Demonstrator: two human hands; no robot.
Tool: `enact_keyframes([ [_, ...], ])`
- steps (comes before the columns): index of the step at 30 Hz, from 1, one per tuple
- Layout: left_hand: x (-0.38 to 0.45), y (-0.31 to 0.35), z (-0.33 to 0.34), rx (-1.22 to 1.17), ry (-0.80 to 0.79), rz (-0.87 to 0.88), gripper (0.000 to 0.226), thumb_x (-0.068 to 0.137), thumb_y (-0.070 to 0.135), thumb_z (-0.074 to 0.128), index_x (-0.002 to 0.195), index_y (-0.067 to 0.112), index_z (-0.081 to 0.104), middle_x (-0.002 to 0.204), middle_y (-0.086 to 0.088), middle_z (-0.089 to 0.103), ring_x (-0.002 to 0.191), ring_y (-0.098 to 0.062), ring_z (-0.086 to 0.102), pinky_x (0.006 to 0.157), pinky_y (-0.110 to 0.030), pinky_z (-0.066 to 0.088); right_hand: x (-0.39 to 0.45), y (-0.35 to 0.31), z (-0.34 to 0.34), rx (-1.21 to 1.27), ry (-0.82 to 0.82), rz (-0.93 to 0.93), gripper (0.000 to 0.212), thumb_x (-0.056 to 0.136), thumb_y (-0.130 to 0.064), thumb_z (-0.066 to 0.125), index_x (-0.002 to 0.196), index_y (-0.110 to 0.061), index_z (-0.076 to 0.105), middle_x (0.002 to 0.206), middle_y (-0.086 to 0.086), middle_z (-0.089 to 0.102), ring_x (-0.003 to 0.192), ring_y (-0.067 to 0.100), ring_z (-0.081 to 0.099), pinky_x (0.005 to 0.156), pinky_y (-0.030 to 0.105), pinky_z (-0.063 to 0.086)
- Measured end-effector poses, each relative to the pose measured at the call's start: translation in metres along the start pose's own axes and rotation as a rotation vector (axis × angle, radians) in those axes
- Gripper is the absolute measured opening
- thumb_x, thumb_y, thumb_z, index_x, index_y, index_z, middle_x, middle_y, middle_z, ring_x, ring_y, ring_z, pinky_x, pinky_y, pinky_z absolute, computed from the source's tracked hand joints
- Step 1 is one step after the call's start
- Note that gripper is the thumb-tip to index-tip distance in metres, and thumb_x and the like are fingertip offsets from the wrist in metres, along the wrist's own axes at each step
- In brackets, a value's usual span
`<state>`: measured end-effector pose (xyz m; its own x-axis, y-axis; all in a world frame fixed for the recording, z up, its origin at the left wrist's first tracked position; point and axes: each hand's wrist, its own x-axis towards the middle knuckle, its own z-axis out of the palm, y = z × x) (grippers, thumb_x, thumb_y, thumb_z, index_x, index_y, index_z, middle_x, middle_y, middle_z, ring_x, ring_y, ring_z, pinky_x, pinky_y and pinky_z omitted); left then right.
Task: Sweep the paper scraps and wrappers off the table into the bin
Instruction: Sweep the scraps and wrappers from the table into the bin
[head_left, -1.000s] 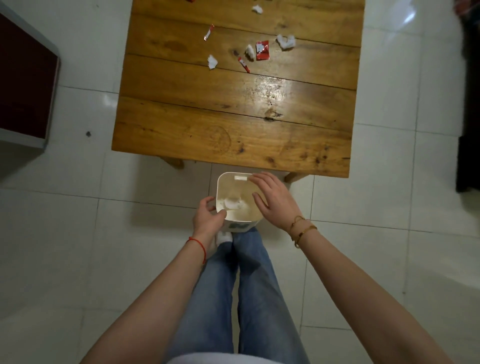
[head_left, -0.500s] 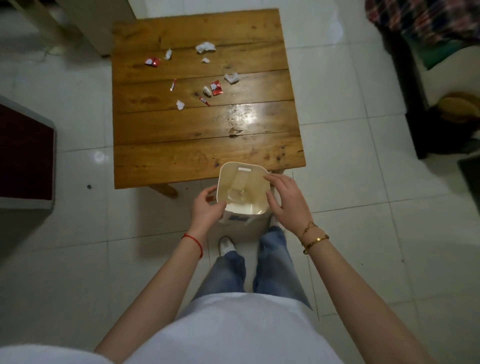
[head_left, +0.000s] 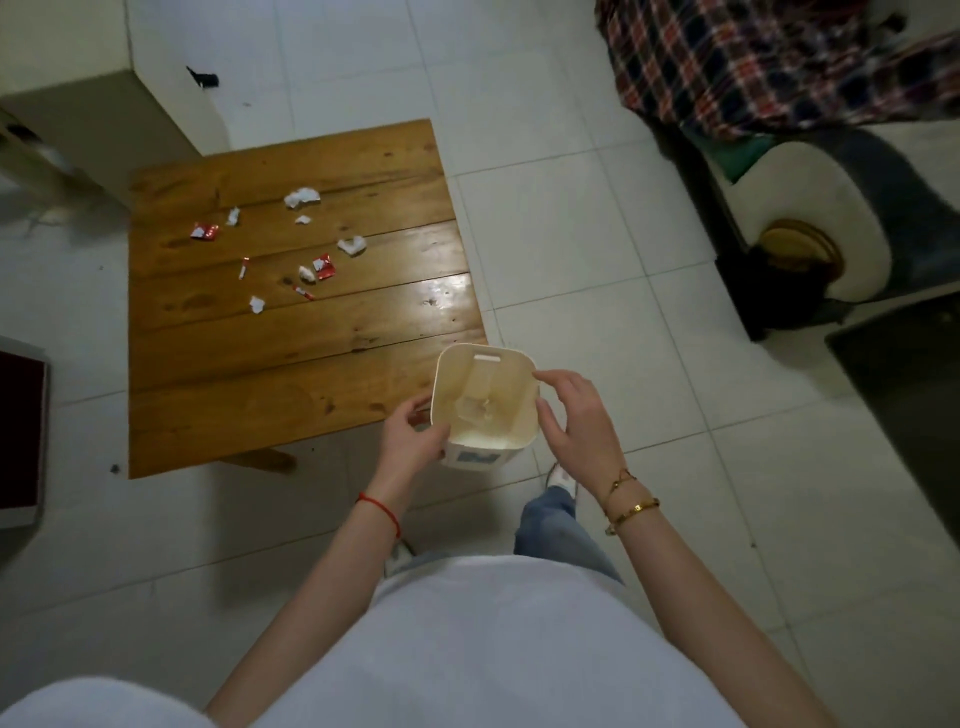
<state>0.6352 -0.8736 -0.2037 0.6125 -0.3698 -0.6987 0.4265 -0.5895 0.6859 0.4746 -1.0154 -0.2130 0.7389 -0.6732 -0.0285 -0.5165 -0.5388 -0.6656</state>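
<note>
Bin (head_left: 524, 415) sits at the near right corner of the wooden table (head_left: 291, 364), cream plastic, square-ish with a handle slot in the far wall. Left hand (head_left: 415, 441) is gripping its left side, fingers curled round the wall. Right hand (head_left: 576, 421) is spread open by the right rim, fingertips at the edge, can't tell if it's actually touching. White paper scraps (head_left: 301, 197) and red wrappers (head_left: 323, 267) lie scattered over the far half of the tabletop, well away from the bin.

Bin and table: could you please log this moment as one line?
bin: held at table corner | left hand: gripping | right hand: beside rim, contact unclear | scraps: unswept
</note>
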Motion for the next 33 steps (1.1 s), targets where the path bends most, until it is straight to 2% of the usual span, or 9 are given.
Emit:
enact_keyframes([
  [4,-0.005,0.029,0.064,-0.053,-0.006,0.026,0.056,0.084,0.003,0.064,0.135,0.021,0.05,0.132,-0.006,0.056,0.096,-0.02,0.065,0.059,-0.024,0.058,0.023,0.047,-0.059,-0.014,0.003,0.004,0.03,0.095,-0.017,0.051,0.125,-0.015,0.056,0.12,0.0,0.059,0.113,0.012,0.049,0.095,0.006,0.028],
  [7,-0.004,0.049,0.106,-0.102,0.001,0.007,0.056,0.085,0.004,0.063,0.137,0.019,0.048,0.124,-0.006,0.059,0.091,-0.017,0.065,0.066,-0.03,0.06,0.041,0.079,-0.097,-0.021,0.013,0.005,0.03,0.096,-0.018,0.05,0.125,-0.015,0.056,0.121,-0.001,0.059,0.115,0.011,0.049,0.097,0.017,0.036],
  [9,-0.001,0.062,0.128,-0.136,0.009,-0.013,0.056,0.086,0.003,0.063,0.138,0.018,0.047,0.107,0.001,0.062,0.086,-0.015,0.065,0.069,-0.032,0.061,0.055,0.095,-0.117,-0.018,0.012,-0.004,0.031,0.096,-0.019,0.05,0.126,-0.015,0.056,0.122,-0.001,0.059,0.115,0.011,0.05,0.098,0.023,0.042],
  [11,0.002,0.074,0.146,-0.156,0.015,-0.021,0.056,0.087,0.003,0.062,0.138,0.018,0.047,0.098,0.007,0.059,0.084,-0.013,0.065,0.064,-0.028,0.061,0.069,0.109,-0.133,-0.009,0.01,-0.012,0.031,0.096,-0.018,0.05,0.126,-0.015,0.056,0.122,-0.001,0.06,0.115,0.012,0.05,0.098,0.027,0.044],
  [14,0.011,0.092,0.164,-0.183,0.033,-0.027,0.058,0.086,0.002,0.064,0.139,0.019,0.046,0.106,0.004,0.059,0.089,-0.015,0.065,0.057,-0.023,0.057,0.093,0.126,-0.148,-0.003,0.006,-0.022,0.031,0.096,-0.017,0.05,0.126,-0.014,0.056,0.122,-0.001,0.06,0.116,0.013,0.051,0.098,0.03,0.046],
  [19,0.039,0.121,0.182,-0.224,0.094,-0.055,0.058,0.085,0.002,0.064,0.138,0.021,0.048,0.125,-0.006,0.058,0.096,-0.02,0.064,0.071,-0.034,0.059,0.142,0.147,-0.158,-0.005,-0.03,-0.041,0.031,0.096,-0.019,0.049,0.126,-0.015,0.055,0.122,0.0,0.06,0.115,0.013,0.051,0.098,0.033,0.047],
  [25,0.095,0.163,0.197,-0.266,0.163,-0.057,0.056,0.085,0.007,0.066,0.137,0.021,0.049,0.13,-0.007,0.057,0.108,-0.025,0.06,0.073,-0.035,0.059,0.24,0.162,-0.157,0.011,-0.1,-0.114,0.03,0.096,-0.016,0.05,0.125,-0.015,0.055,0.121,-0.001,0.06,0.115,0.014,0.052,0.098,0.033,0.047],
  [30,0.146,0.21,0.2,-0.354,0.23,-0.055,0.054,0.084,0.007,0.067,0.134,0.022,0.051,0.122,-0.002,0.057,0.102,-0.018,0.059,0.06,-0.024,0.056,0.348,0.155,-0.157,-0.017,-0.204,-0.202,0.03,0.096,-0.018,0.049,0.126,-0.015,0.055,0.122,-0.001,0.06,0.116,0.014,0.052,0.099,0.033,0.046],
  [33,0.174,0.24,0.198,-0.386,0.29,-0.067,0.053,0.083,0.009,0.069,0.132,0.023,0.053,0.115,0.003,0.056,0.089,-0.006,0.056,0.049,-0.014,0.052,0.41,0.143,-0.157,-0.03,-0.253,-0.265,0.031,0.096,-0.019,0.049,0.126,-0.015,0.054,0.123,-0.001,0.059,0.116,0.014,0.051,0.099,0.031,0.046],
])
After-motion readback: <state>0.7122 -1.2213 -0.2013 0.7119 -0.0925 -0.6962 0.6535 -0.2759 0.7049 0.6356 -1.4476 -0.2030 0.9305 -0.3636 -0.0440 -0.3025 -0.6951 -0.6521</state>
